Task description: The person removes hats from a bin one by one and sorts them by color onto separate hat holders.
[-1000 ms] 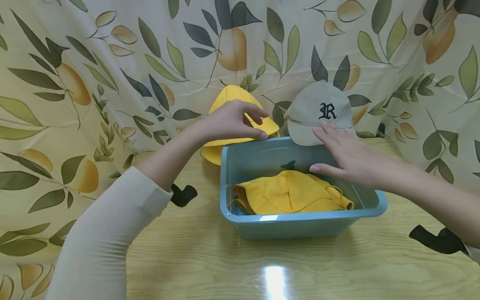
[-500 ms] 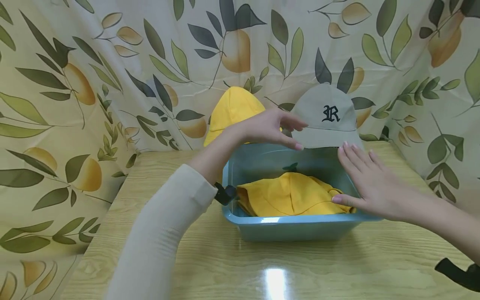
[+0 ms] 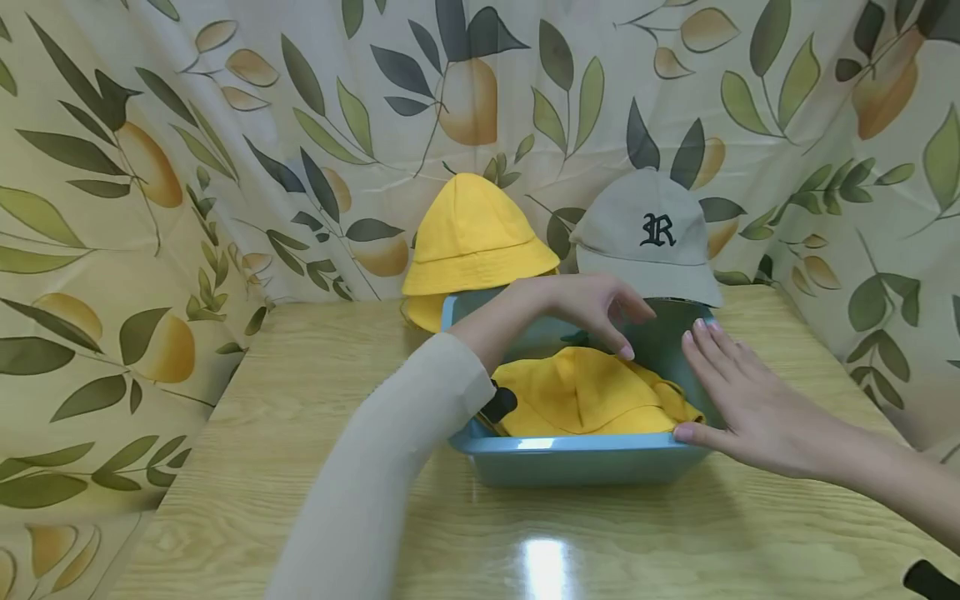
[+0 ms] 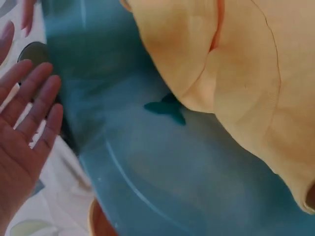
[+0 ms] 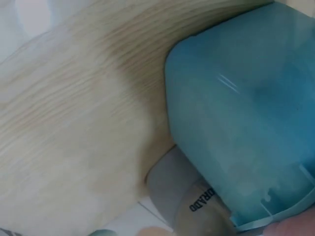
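Observation:
My left hand (image 3: 588,307) hangs over the blue plastic bin (image 3: 555,467), its fingers loosely bent and holding nothing. Just below its fingertips a yellow cloth hat (image 3: 581,392) lies inside the bin; the left wrist view shows this yellow hat (image 4: 246,73) against the bin's inner wall. My right hand (image 3: 750,408) is at the bin's right end, fingers straight and spread, thumb at the front corner of the rim. In the right wrist view a finger (image 5: 293,227) shows at the rim. The left forearm hides part of the bin's left side.
Behind the bin stand a yellow bucket hat (image 3: 476,237) at left and a light grey cap (image 3: 648,225) with a black letter R at right. A cap with dark lettering (image 5: 184,196) shows beside the bin. A leaf-patterned curtain (image 3: 300,125) backs the wooden table (image 3: 322,392).
My left hand has moved right and down, from in front of the rear yellow hat to over the bin. The right hand has shifted right and down to the bin's right end.

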Motion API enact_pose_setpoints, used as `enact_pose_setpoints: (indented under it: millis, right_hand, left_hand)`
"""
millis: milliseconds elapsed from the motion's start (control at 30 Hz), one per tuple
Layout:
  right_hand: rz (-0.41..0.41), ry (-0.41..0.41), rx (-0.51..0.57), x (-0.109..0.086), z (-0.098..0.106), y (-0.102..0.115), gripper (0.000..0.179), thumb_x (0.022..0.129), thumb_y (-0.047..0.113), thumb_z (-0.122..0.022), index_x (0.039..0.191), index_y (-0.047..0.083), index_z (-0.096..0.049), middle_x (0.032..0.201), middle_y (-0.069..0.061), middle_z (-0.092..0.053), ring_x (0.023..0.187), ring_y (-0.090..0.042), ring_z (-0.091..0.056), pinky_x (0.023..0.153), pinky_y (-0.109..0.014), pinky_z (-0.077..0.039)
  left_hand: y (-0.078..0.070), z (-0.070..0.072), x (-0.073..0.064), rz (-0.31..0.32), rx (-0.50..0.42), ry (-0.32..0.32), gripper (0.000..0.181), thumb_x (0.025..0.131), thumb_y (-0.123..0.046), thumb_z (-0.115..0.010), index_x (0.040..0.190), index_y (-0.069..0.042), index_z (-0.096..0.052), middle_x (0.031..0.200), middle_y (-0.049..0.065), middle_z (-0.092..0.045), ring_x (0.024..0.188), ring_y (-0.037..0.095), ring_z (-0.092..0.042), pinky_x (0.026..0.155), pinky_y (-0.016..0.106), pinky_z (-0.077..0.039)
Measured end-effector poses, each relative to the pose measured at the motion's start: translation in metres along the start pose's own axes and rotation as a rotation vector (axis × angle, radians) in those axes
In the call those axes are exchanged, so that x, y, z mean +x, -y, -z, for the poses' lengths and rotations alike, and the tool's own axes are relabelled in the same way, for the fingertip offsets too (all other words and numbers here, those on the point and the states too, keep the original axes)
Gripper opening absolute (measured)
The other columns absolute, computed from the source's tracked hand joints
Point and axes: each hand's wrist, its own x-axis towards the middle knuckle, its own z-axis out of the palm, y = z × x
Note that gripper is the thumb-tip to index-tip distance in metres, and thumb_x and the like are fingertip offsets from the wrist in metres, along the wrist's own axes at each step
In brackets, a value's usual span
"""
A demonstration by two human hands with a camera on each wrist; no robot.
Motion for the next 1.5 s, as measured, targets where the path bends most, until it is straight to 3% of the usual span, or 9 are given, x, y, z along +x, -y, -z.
enact_pose_setpoints:
  millis: [167, 400, 533, 667, 900, 1000, 1133, 1267, 1500]
  right_hand:
    - [0.001, 0.02, 0.014, 0.002, 0.001, 0.003, 0.097, 0.089, 0.047, -0.059, 0.149, -0.003, -0.002, 0.156, -0.021, 0.005, 0.144, -0.028, 0.014, 0.113, -0.03, 0.017]
    - [-0.016, 0.009, 0.007, 0.004, 0.002, 0.005, 0.097, 0.089, 0.048, -0.059, 0.149, -0.003, -0.003, 0.157, -0.02, 0.007, 0.144, -0.028, 0.015, 0.113, -0.029, 0.017]
    - [-0.017, -0.008, 0.002, 0.002, 0.0, 0.005, 0.098, 0.088, 0.047, -0.06, 0.149, -0.004, -0.003, 0.157, -0.018, 0.009, 0.143, -0.03, 0.016, 0.112, -0.027, 0.018]
    - [-0.007, -0.032, -0.004, 0.0, -0.003, 0.006, 0.099, 0.088, 0.048, -0.061, 0.149, -0.003, -0.003, 0.156, -0.021, 0.006, 0.143, -0.03, 0.016, 0.112, -0.027, 0.018]
    - [-0.002, -0.058, -0.017, -0.004, -0.007, 0.007, 0.099, 0.087, 0.049, -0.061, 0.149, -0.005, -0.005, 0.156, -0.024, 0.0, 0.144, -0.031, 0.014, 0.113, -0.026, 0.017]
    - [-0.011, -0.052, -0.013, -0.004, -0.006, 0.007, 0.098, 0.087, 0.048, -0.061, 0.149, -0.004, -0.006, 0.156, -0.024, -0.001, 0.144, -0.031, 0.014, 0.112, -0.026, 0.017]
    - [-0.027, -0.04, -0.008, -0.005, -0.004, 0.006, 0.097, 0.088, 0.048, -0.06, 0.149, -0.004, -0.006, 0.155, -0.026, -0.004, 0.144, -0.032, 0.014, 0.112, -0.027, 0.017]
    - [-0.035, -0.039, -0.014, -0.004, -0.003, 0.006, 0.096, 0.088, 0.049, -0.059, 0.149, -0.003, -0.006, 0.155, -0.026, -0.007, 0.143, -0.029, 0.017, 0.112, -0.027, 0.017]
    - [-0.036, -0.032, -0.026, -0.003, -0.004, 0.004, 0.096, 0.088, 0.05, -0.058, 0.149, -0.003, -0.005, 0.155, -0.026, -0.006, 0.143, -0.026, 0.02, 0.112, -0.027, 0.017]
  left_hand:
    - [0.002, -0.014, 0.02, 0.009, 0.028, 0.105, 0.075, 0.08, -0.028, -0.076, 0.143, -0.007, -0.041, 0.146, 0.001, -0.043, 0.132, 0.009, -0.041, 0.105, 0.017, -0.033]
    - [0.005, -0.031, 0.044, 0.099, 0.184, 0.261, 0.075, 0.08, -0.025, -0.076, 0.144, -0.012, -0.039, 0.144, -0.001, -0.045, 0.129, 0.01, -0.043, 0.103, 0.016, -0.035]
    - [0.008, -0.041, 0.058, 0.107, 0.281, 0.336, 0.07, 0.083, -0.027, -0.073, 0.143, -0.014, -0.04, 0.142, -0.002, -0.047, 0.129, 0.008, -0.043, 0.104, 0.017, -0.034]
    - [0.008, -0.052, 0.066, 0.163, 0.337, 0.371, 0.064, 0.086, -0.025, -0.069, 0.143, -0.017, -0.041, 0.141, -0.004, -0.046, 0.129, 0.007, -0.042, 0.105, 0.017, -0.032]
    - [0.001, -0.066, 0.07, 0.26, 0.513, 0.563, 0.068, 0.076, -0.015, -0.079, 0.135, -0.02, -0.045, 0.125, -0.007, -0.045, 0.115, 0.008, -0.041, 0.103, 0.017, -0.034]
    - [-0.002, -0.065, 0.066, 0.245, 0.553, 0.562, 0.062, 0.074, -0.015, -0.081, 0.129, -0.018, -0.051, 0.118, -0.006, -0.048, 0.109, 0.009, -0.043, 0.099, 0.018, -0.038]
    - [-0.004, -0.057, 0.055, 0.152, 0.586, 0.532, 0.041, 0.076, -0.01, -0.078, 0.113, -0.011, -0.062, 0.1, -0.005, -0.054, 0.091, 0.01, -0.047, 0.082, 0.018, -0.044]
    - [-0.007, -0.046, 0.044, 0.058, 0.623, 0.495, 0.013, 0.078, -0.005, -0.071, 0.086, -0.011, -0.062, 0.075, -0.004, -0.048, 0.069, 0.01, -0.04, 0.062, 0.019, -0.036]
    - [-0.02, -0.022, 0.028, 0.008, 0.635, 0.426, 0.015, 0.08, -0.001, -0.064, 0.075, -0.013, -0.057, 0.071, -0.005, -0.046, 0.066, 0.009, -0.039, 0.06, 0.02, -0.033]
